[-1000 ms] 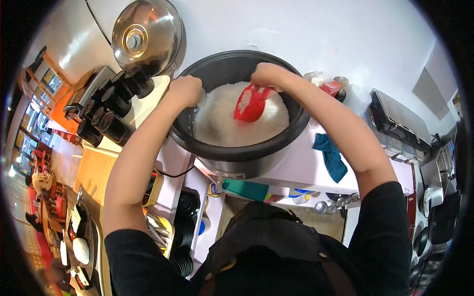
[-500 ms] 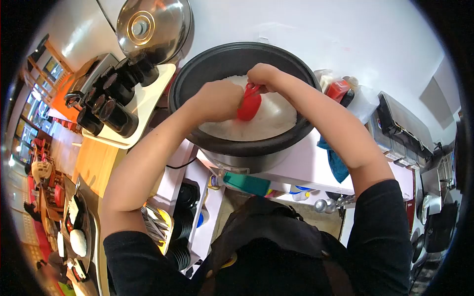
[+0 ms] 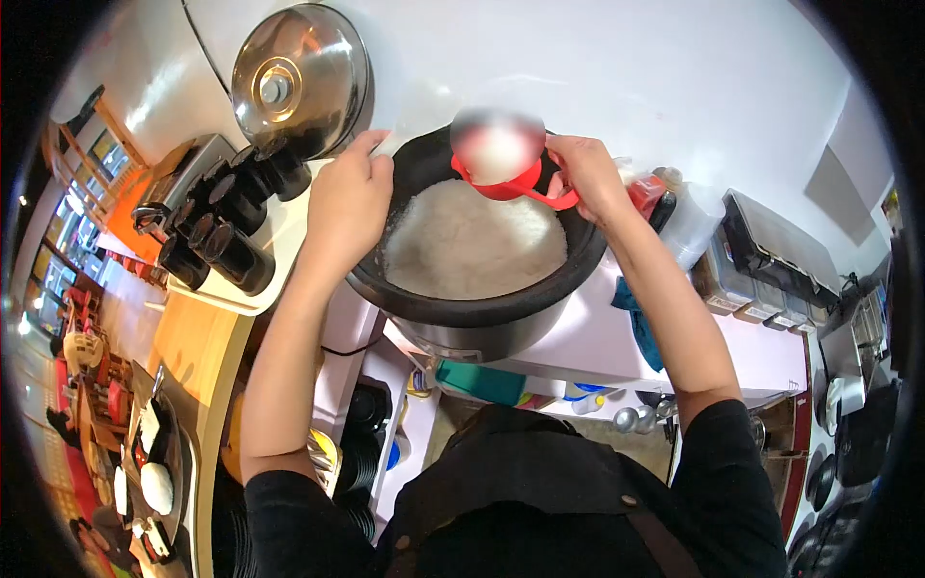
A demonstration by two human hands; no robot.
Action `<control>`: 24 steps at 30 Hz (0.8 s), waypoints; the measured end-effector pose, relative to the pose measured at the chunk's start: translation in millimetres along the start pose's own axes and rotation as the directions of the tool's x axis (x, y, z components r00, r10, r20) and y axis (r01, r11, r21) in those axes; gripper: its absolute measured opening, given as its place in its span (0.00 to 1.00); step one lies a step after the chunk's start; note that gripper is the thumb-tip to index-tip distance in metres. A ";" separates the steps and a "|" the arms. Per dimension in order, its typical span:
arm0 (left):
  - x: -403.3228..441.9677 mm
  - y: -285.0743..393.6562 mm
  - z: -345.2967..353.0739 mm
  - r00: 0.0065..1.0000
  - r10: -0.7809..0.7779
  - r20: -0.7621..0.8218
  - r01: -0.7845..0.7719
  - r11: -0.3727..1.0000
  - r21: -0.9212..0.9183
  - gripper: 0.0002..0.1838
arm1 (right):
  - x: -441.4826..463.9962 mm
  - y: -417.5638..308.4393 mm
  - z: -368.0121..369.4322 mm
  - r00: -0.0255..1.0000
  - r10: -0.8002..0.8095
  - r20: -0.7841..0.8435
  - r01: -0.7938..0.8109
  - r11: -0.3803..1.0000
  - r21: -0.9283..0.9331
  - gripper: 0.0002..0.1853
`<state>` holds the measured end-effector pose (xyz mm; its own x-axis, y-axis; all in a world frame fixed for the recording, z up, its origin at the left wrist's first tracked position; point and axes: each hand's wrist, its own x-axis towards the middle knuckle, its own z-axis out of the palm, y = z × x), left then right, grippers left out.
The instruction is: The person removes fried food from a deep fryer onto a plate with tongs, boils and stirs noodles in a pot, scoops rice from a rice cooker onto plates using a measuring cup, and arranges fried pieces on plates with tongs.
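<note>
White wall is seen across the top of the frame. At upper centre, a red scoop is gripped by its handle in the right hand, between both hands, above white grains in the dark-rimmed pot. The left hand is curled beside the pot's left rim; whether anything is held cannot be told.

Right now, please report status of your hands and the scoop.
Right hand grips red scoop, raised above large pot. Left hand by pot's left side, grip unclear. Nothing visibly blocking scoop.
</note>
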<state>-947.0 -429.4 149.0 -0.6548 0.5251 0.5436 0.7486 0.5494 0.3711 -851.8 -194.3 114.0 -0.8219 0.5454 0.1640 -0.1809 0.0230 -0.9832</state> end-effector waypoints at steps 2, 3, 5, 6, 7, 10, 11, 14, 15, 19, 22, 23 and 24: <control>-2.2 -2.6 8.5 0.989 -0.131 0.066 0.145 0.940 -0.308 0.18 | -1.2 6.1 -3.2 1.000 -0.020 0.002 0.021 0.999 -0.026 0.19; -2.1 -0.7 11.5 0.969 -0.127 0.214 0.202 0.902 -0.381 0.17 | -2.5 7.4 -2.8 0.999 -0.034 0.002 0.034 0.999 -0.010 0.19; -5.8 3.3 26.7 0.980 -0.042 0.193 0.131 0.870 -0.476 0.16 | -6.3 6.8 0.8 0.996 -0.084 0.007 0.085 0.992 -0.088 0.20; -7.4 7.6 32.3 0.984 -0.002 0.178 0.096 0.848 -0.521 0.16 | -5.8 7.8 3.4 0.993 -0.119 0.024 0.121 0.988 -0.091 0.20; -12.8 13.0 35.8 0.987 -0.042 0.154 0.108 0.884 -0.454 0.16 | -4.9 10.1 6.0 0.987 -0.153 0.042 0.156 0.983 -0.092 0.20; -26.7 31.3 30.0 0.960 -0.068 0.271 0.162 0.925 -0.344 0.16 | -5.7 7.7 9.9 0.971 -0.228 0.077 0.238 0.958 -0.158 0.20; -31.7 34.6 32.0 0.970 -0.028 0.243 0.119 0.922 -0.369 0.16 | -9.8 -0.4 10.6 0.969 -0.234 0.082 0.247 0.946 -0.210 0.20; -35.2 23.3 32.5 0.959 0.077 0.273 0.045 0.909 -0.414 0.16 | -13.0 -5.6 10.5 0.973 -0.215 0.083 0.230 0.917 -0.326 0.20; -31.9 13.4 30.5 0.947 0.110 0.302 0.025 0.912 -0.410 0.16 | -13.6 -5.3 8.3 0.976 -0.204 0.074 0.216 0.908 -0.358 0.20; -16.2 4.3 -1.3 0.919 -0.080 0.387 0.259 0.861 -0.438 0.16 | -7.5 6.3 2.3 0.977 -0.213 0.019 0.205 0.907 -0.367 0.19; -16.9 -6.0 13.5 0.962 -0.065 0.266 0.191 0.857 -0.479 0.17 | -16.2 -1.3 10.9 0.968 -0.249 0.003 0.235 0.910 -0.340 0.19; -15.8 -3.8 22.3 0.975 0.000 0.223 0.106 0.879 -0.465 0.17 | -16.7 -3.6 16.2 0.963 -0.268 -0.004 0.252 0.910 -0.331 0.19; -15.2 -1.6 27.7 0.981 0.069 0.181 0.019 0.895 -0.446 0.17 | -16.6 -4.4 21.3 0.958 -0.287 -0.014 0.267 0.909 -0.320 0.19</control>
<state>-941.2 -420.2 119.3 -0.6092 0.6710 0.4227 0.7039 0.2120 0.6779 -848.8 -221.3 117.3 -0.7283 0.5273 0.4377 -0.2112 0.4350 -0.8753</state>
